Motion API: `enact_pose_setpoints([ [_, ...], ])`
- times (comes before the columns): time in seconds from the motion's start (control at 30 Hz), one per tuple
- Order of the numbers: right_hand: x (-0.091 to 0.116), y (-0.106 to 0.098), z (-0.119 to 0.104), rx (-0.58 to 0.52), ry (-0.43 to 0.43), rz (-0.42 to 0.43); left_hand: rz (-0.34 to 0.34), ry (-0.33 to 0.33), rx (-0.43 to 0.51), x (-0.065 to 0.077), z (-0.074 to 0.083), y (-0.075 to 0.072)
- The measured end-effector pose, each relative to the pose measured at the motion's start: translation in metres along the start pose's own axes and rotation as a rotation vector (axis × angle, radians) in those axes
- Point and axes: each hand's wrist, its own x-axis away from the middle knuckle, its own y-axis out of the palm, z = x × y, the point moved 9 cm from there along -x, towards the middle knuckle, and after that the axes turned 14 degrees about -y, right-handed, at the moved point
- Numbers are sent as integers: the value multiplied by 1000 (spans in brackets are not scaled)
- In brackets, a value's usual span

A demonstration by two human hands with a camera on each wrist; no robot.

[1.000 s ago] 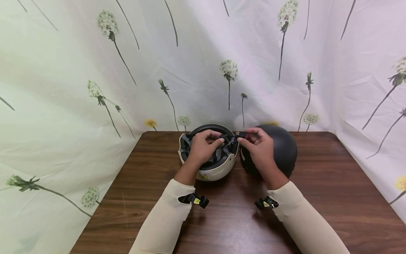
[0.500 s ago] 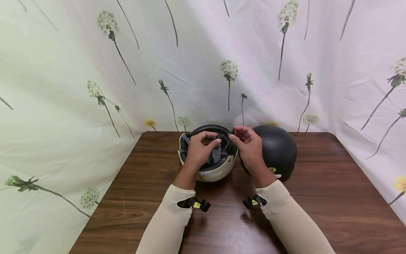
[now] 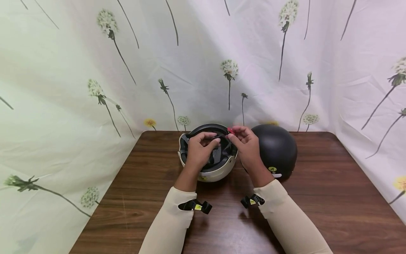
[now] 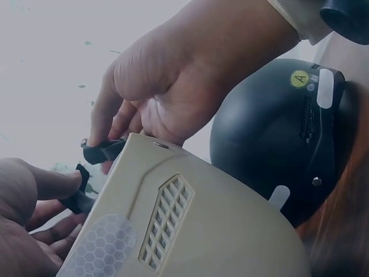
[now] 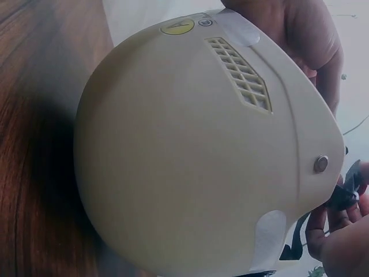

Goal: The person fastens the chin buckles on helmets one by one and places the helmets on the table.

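Cream helmet [image 5: 179, 144]: pale patch [image 4: 106, 245], honeycomb-patterned. Black helmet [image 3: 276, 150], yellow sticker [image 4: 299, 78]; strap fitting [image 3: 230, 131] red. White backdrop [image 3: 196, 53], dandelion print; table [image 3: 146, 169] brown woodgrain.

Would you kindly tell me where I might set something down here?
Bare table shows left of the cream helmet, right of the black helmet, and between the left sleeve and right sleeve. The back middle is crowded: helmets close together, left hand and right hand pinching strap pieces.

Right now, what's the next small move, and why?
Probably ease the right hand toward the left hand: the right pinches one dark strap piece, the left another dark piece, and the left wrist view shows a gap between them.
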Motion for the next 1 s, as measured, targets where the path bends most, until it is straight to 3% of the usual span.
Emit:
enact_pose_setpoints([
  [0.33,4,-1,3,41,37,-26,54,-36,-14,1,-2,-3],
  [0.47,3,-4,6,40,44,14,72,-33,-32,1,-2,-5],
  [0.6,3,-6,8,15,41,49,72,-27,-39,0,-2,-5],
  [1.0,4,-7,4,64,-1,40,66,-15,-25,1,-1,-3],
])
